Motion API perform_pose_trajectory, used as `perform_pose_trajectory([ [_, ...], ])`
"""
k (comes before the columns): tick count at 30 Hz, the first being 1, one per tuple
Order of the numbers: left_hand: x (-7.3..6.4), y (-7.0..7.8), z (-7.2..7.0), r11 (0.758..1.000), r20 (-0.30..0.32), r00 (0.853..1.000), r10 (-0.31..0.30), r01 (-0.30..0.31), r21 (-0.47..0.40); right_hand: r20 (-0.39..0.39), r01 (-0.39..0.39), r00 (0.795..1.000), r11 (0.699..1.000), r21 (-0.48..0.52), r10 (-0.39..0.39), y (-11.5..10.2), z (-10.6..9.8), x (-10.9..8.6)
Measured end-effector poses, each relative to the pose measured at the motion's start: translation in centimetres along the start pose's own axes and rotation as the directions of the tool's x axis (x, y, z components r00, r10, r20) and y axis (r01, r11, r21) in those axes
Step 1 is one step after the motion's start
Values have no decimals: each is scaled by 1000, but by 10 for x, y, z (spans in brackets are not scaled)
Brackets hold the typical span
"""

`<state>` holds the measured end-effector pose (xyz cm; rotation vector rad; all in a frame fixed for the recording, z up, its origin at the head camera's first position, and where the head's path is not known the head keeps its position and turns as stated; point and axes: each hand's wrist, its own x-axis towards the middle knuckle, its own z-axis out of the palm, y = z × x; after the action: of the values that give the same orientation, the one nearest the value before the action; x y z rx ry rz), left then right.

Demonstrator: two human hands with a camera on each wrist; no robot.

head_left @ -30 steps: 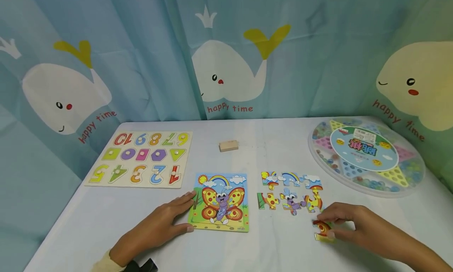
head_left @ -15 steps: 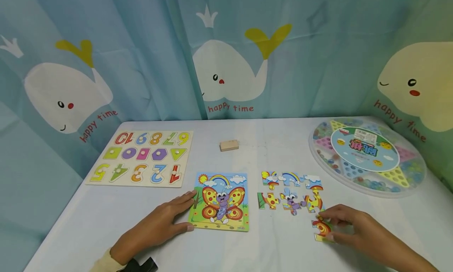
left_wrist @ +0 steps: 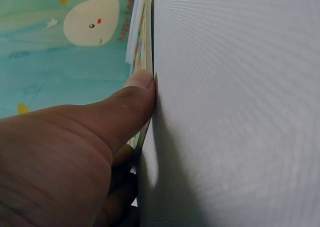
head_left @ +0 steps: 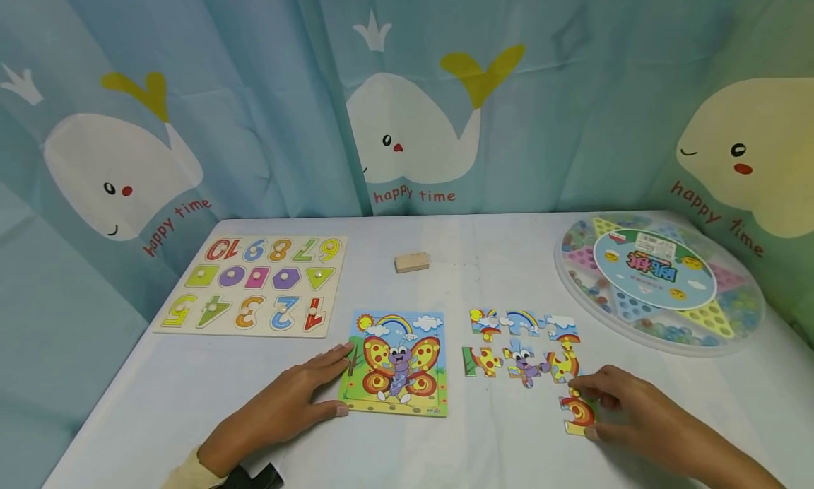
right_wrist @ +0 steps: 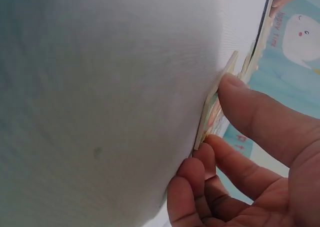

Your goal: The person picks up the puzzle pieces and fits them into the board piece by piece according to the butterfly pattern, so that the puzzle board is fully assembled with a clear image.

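In the head view, my left hand (head_left: 289, 401) rests against the left side of a square butterfly puzzle board (head_left: 416, 408), its fingers extended and the thumb at the lower left corner. The left wrist view has that thumb (left_wrist: 132, 97) touching the board's edge. My right hand (head_left: 636, 418) pinches a puzzle piece (head_left: 579, 413) with a red-and-orange swirl between thumb and fingers, at the table surface. It lies below the right end of two rows of loose pieces, close under a yellow spotted wing piece (head_left: 563, 367). Seen from the right wrist, the piece (right_wrist: 206, 118) is nearly edge-on.
A board of numbers and shapes (head_left: 337, 263) lies at the back left. Behind the puzzle is a small wooden block (head_left: 411, 263). At the back right sits a round Chinese checkers box (head_left: 655, 266) with marbles. A whale-printed curtain (head_left: 280, 121) hangs behind the white table (head_left: 496, 252).
The swirl piece has shifted very slightly left and its right-hand grip has moved to its right edge, uncovering more of it. My left hand stays in place.
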<state>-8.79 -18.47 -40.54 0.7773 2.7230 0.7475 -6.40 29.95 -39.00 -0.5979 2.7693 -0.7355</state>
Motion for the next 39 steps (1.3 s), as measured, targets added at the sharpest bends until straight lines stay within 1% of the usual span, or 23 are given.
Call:
perform_pose_trajectory([
  [3,0,0,0,1000,-1,1000,0,0,1,10,-20,1000,999,50,20,0,-1,1],
  [5,0,1,0,1000,0,1000,-1,1,0,-4,-14,1000,996,85,14,1,-1,1],
  [7,0,1,0,1000,0,1000,-1,1,-1,-37,7,999,994,108,-3,0,1,1],
  [8,0,1,0,1000,0,1000,0,0,-1,-63,31,998,993,114,-24,1,3,1],
  [11,0,0,0,1000,-3,1000,0,0,0,-140,93,987,987,127,-75,1,6,1],
  [14,-1,0,-1,1000,-6,1000,-1,1,3,-165,116,982,983,141,-93,1,7,3],
  [16,-1,0,-1,1000,-6,1000,-3,3,3,-137,82,989,984,157,-60,0,4,4],
  [18,-1,0,0,1000,-5,1000,-3,3,3,-86,26,996,981,191,-9,0,1,4],
  [21,-1,1,0,1000,0,1000,-1,1,2,-25,-36,999,969,246,43,0,-4,5],
  [23,-1,1,-1,1000,1,1000,0,0,1,-6,-49,999,957,286,52,0,-6,5],
  [27,0,1,-1,1000,0,1000,0,0,4,0,-29,1000,950,310,30,0,-7,6],
  [30,0,1,-1,1000,-1,1000,2,-2,5,-1,-22,1000,957,289,23,-1,-7,8],
  [32,0,0,0,1000,-1,1000,2,-2,6,-3,-29,1000,965,261,31,-2,-8,10],
  [34,0,0,0,1000,0,1000,1,-1,7,-13,-17,1000,970,241,21,-2,-8,12],
  [36,0,1,0,1000,0,1000,-2,2,8,-30,9,1000,973,230,-2,-3,-8,14],
  [39,0,1,-1,1000,0,1000,-6,6,10,-70,74,996,972,224,-60,-3,-7,17],
])
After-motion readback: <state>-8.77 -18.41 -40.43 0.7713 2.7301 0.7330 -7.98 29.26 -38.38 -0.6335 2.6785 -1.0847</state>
